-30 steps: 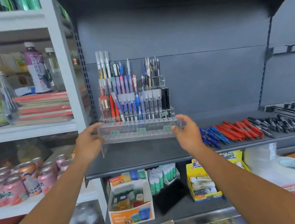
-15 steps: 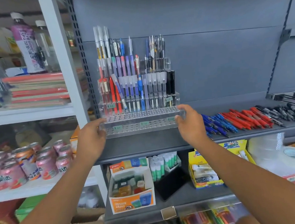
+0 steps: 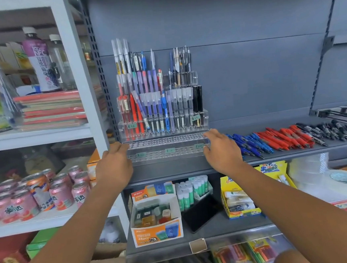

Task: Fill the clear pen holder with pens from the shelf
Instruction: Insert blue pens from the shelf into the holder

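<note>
Lighting: bright, even and diffuse, source out of view; soft shadow beneath the shelf point(image 3: 192, 167) edge, no hard shadows on the grey back panel point(image 3: 257, 71). Glare: pale sheen on the clear holder point(image 3: 166, 151) and the tape roll point(image 3: 344, 181). Image: wide-angle bowing of uprights toward the edges, centre fairly sharp, cans point(image 3: 37, 195) and lower corners soft and smeared.

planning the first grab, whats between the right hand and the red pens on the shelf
Blue pens lie in a heap between the right hand and the red pens, right next to the hand. The head view shows this.
</note>
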Motion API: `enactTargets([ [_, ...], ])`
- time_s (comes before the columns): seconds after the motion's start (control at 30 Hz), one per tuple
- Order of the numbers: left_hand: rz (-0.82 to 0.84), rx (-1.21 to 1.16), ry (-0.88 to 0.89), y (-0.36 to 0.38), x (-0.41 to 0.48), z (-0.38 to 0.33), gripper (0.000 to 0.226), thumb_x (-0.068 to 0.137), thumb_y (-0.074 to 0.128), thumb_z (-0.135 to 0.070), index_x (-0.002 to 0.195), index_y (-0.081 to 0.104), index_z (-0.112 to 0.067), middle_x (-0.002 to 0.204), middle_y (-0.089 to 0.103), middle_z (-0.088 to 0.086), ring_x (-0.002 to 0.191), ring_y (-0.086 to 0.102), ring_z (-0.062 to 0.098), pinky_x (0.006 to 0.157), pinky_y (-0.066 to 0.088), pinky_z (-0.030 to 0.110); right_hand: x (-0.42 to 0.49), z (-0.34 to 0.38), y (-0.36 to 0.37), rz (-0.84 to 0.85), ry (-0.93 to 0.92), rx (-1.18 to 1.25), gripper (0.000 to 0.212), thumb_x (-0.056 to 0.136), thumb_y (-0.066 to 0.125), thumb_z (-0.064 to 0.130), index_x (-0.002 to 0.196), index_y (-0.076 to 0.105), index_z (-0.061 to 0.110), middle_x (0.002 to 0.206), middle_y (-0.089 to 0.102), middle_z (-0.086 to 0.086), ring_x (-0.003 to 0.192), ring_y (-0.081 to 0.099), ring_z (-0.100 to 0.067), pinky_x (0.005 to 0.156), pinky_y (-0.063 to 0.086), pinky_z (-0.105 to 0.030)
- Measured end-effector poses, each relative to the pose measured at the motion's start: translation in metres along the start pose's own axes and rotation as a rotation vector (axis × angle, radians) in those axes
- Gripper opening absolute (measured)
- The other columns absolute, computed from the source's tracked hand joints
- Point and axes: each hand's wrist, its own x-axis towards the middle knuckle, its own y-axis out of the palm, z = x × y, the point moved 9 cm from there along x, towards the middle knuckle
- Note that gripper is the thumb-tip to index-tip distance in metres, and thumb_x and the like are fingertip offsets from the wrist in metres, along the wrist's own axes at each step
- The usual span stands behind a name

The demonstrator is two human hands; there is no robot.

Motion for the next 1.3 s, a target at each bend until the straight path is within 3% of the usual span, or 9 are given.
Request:
enactTargets([
  [0.17,0.044,0.153,0.040,-0.006,-0.003,-0.033,0.050,0.098,0.045,-0.021,0.147,0.036,-0.018,0.151,0.037,0.006,0.134,0.039,0.034,0.102,0.038,0.052,-0.005,0.008,-0.006,0.056,-0.032,-0.117,0.050,0.100,0.040,0.028,0.148,0.032,0.020,0.156,0.030,-0.003,0.137,0.038,-0.024,0.110,0.033,-0.042],
  [0.3,0.081,0.196,0.110,-0.005,-0.006,-0.069,0.048,0.100,0.042,-0.025,0.147,0.036,-0.018,0.154,0.031,0.007,0.137,0.034,0.036,0.106,0.038,0.056,-0.010,0.004,-0.011,0.104,-0.032,-0.170,0.051,0.101,0.036,0.031,0.150,0.028,0.021,0.160,0.023,-0.004,0.142,0.030,-0.025,0.115,0.026,-0.045],
  [0.6,0.126,0.165,0.287,0.013,-0.011,-0.181,0.044,0.101,0.039,-0.029,0.143,0.041,-0.014,0.151,0.032,0.008,0.133,0.037,0.036,0.100,0.043,0.054,-0.022,-0.058,-0.044,0.117,0.071,-0.238,0.051,0.101,0.036,0.036,0.150,0.031,0.022,0.162,0.020,-0.003,0.146,0.024,-0.026,0.117,0.022,-0.045],
  [0.93,0.130,0.136,0.441,0.053,-0.009,-0.306,0.036,0.101,0.037,-0.033,0.130,0.050,-0.016,0.132,0.048,0.005,0.119,0.047,0.030,0.083,0.050,0.045,-0.033,-0.165,-0.076,0.121,0.217,-0.271,0.044,0.099,0.038,0.035,0.141,0.038,0.021,0.148,0.041,-0.003,0.137,0.037,-0.027,0.110,0.032,-0.044],
  [1.17,0.191,0.115,0.400,0.086,0.000,-0.335,0.037,0.102,0.032,-0.034,0.129,0.053,-0.019,0.126,0.058,0.001,0.112,0.055,0.032,0.075,0.047,0.037,-0.028,-0.226,-0.072,0.158,0.291,-0.269,0.052,0.100,0.035,0.033,0.150,0.030,0.019,0.154,0.035,-0.003,0.142,0.031,-0.027,0.113,0.028,-0.044],
  [1.3,0.248,0.044,0.348,0.104,0.008,-0.342,0.043,0.102,0.030,-0.040,0.133,0.054,-0.022,0.133,0.059,0.002,0.115,0.056,0.033,0.084,0.048,0.040,-0.018,-0.258,-0.076,0.121,0.326,-0.263,0.044,0.102,0.032,0.037,0.140,0.042,0.017,0.146,0.044,-0.006,0.134,0.041,-0.030,0.106,0.033,-0.045],
])
